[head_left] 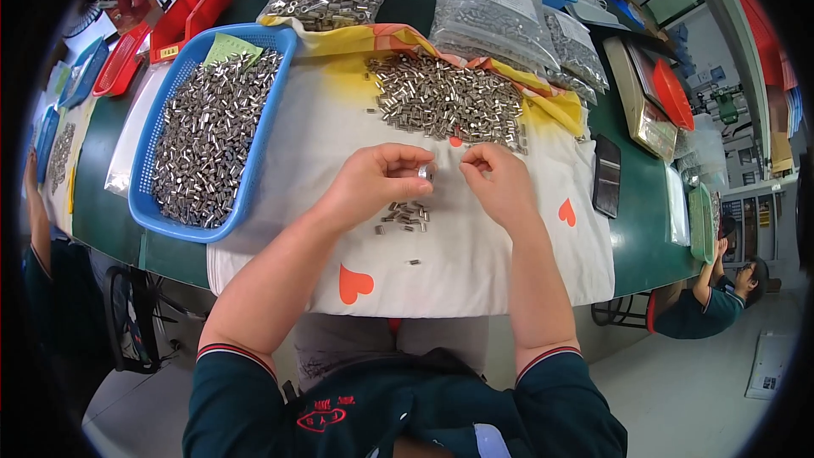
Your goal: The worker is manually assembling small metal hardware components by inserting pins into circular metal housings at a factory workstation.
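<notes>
Over a white cloth [458, 288], the left hand [373, 180] pinches one metal piece [426, 173]; the right hand [502, 188] is curled narrow, contents unclear. One heap [449, 100] lies beyond, one small pile [407, 216] nearer, one basket [178, 227] left.

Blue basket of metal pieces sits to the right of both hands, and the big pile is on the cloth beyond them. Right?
One slip: the head view shows the blue basket left of the left hand and right hand. The big pile is on the cloth beyond them.
</notes>
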A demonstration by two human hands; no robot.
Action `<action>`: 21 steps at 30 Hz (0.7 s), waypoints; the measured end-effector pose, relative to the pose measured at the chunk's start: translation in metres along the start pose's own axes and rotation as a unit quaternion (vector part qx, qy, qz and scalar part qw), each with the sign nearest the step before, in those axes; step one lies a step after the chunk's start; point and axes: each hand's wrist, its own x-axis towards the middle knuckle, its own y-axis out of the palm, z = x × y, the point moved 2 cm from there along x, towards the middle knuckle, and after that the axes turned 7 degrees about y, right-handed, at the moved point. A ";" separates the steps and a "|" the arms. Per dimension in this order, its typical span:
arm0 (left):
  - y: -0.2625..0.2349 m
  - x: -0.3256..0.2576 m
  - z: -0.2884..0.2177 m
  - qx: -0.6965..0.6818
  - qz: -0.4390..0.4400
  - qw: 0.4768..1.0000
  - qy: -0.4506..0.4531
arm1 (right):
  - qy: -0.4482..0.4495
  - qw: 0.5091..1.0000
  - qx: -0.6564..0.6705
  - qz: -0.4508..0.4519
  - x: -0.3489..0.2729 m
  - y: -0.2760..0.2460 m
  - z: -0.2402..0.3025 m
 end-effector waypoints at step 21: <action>-0.003 0.003 0.009 0.086 -0.001 0.996 0.018 | -0.064 0.966 0.226 0.111 -0.012 0.001 0.021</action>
